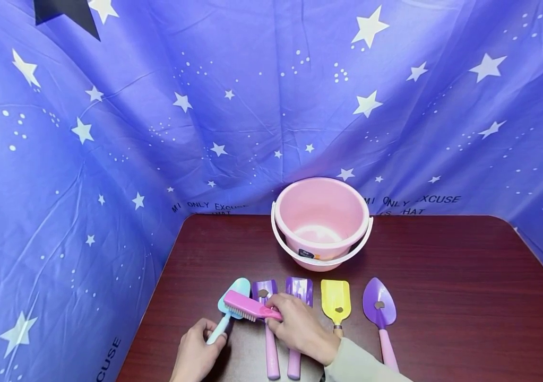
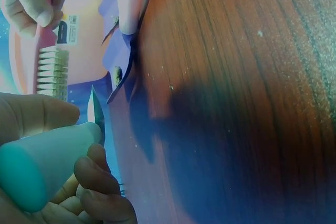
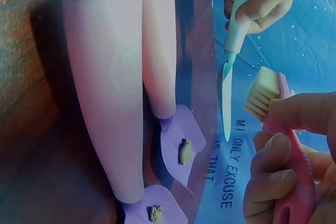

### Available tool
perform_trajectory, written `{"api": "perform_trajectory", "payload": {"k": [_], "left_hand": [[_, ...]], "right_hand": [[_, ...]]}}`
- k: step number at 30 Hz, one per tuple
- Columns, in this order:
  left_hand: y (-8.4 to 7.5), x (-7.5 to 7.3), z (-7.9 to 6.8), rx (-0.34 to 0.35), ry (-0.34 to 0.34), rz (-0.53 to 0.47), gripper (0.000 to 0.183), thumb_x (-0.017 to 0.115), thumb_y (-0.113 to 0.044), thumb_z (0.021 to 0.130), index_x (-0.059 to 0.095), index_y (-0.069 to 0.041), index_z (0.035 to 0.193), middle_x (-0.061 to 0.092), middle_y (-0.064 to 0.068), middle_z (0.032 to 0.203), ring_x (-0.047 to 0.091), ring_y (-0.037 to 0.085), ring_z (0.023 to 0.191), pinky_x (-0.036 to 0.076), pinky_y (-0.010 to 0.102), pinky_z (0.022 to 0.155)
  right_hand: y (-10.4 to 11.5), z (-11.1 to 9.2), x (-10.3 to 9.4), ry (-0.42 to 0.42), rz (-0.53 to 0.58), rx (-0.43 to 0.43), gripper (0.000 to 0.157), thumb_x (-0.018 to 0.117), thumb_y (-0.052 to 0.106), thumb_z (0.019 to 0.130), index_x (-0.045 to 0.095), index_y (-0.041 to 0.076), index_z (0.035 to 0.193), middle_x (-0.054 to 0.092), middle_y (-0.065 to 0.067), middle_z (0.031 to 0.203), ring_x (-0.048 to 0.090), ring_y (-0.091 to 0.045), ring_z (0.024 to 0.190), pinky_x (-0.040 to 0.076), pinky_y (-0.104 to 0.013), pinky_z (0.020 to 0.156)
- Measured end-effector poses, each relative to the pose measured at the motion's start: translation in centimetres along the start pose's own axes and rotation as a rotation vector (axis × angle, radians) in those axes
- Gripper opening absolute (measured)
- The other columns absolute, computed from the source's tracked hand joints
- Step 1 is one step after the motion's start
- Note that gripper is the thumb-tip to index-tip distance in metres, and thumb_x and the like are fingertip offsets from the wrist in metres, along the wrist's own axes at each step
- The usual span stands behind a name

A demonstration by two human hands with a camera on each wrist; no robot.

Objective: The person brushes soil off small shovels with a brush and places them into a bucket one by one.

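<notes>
- Fingers of the left hand wrapped round the handle of the light-blue shovel; shovel held up off the worktop, left end of the row.
- Right hand: fingers and thumb grasping the pink brush by its handle. Pale sleeve on that arm.
- Brush overlaps the light-blue blade in the head view; right wrist view shows a gap between bristles and blade.
- Just right of the light-blue shovel: first purple shovel, pink handle, small tan-brown lump on blade.
- Next, second purple shovel, also pink-handled, partly under the right hand; lump on it too.
- Then yellow shovel, handle mostly hidden by the arm; pointed purple shovel farthest right. Small brownish patch on each blade.
- Behind the row: pink bucket, upright, its bail hanging down in front.
- Back: blue star-print curtain.
</notes>
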State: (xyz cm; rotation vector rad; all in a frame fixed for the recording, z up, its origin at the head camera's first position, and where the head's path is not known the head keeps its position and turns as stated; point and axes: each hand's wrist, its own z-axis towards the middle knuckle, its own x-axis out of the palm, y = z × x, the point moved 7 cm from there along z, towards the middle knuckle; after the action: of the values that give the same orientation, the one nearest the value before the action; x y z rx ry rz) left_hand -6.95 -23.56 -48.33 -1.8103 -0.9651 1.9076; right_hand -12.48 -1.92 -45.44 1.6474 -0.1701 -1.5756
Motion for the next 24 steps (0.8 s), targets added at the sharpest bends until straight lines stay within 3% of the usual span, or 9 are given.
{"api": "perform_trajectory", "payload": {"k": [12, 24], "left_hand": [[0.2, 0.0, -0.1, -0.005, 0.003, -0.003, 0.019, 0.078, -0.018, 0.072, 0.061, -0.015, 0.079, 0.052, -0.009, 0.065, 0.046, 0.006, 0.059, 0.036, 0.025, 0.057], [0.2, 0.2, -0.2, -0.008, 0.014, -0.006, 0.018, 0.077, -0.018, 0.072, 0.06, -0.015, 0.079, 0.052, -0.009, 0.065, 0.046, 0.007, 0.059, 0.036, 0.026, 0.057]], "right_hand": [[0.4, 0.3, 1.4, 0.028, 0.046, -0.005, 0.012, 0.072, 0.02, 0.079, 0.066, 0.019, 0.09, 0.051, 0.013, 0.078, 0.046, -0.005, 0.067, 0.039, -0.024, 0.06], [0.3, 0.2, 2.1, 0.042, 0.021, 0.012, 0.01, 0.07, 0.024, 0.081, 0.066, 0.018, 0.088, 0.047, 0.013, 0.073, 0.043, -0.005, 0.062, 0.035, -0.024, 0.054]]}}
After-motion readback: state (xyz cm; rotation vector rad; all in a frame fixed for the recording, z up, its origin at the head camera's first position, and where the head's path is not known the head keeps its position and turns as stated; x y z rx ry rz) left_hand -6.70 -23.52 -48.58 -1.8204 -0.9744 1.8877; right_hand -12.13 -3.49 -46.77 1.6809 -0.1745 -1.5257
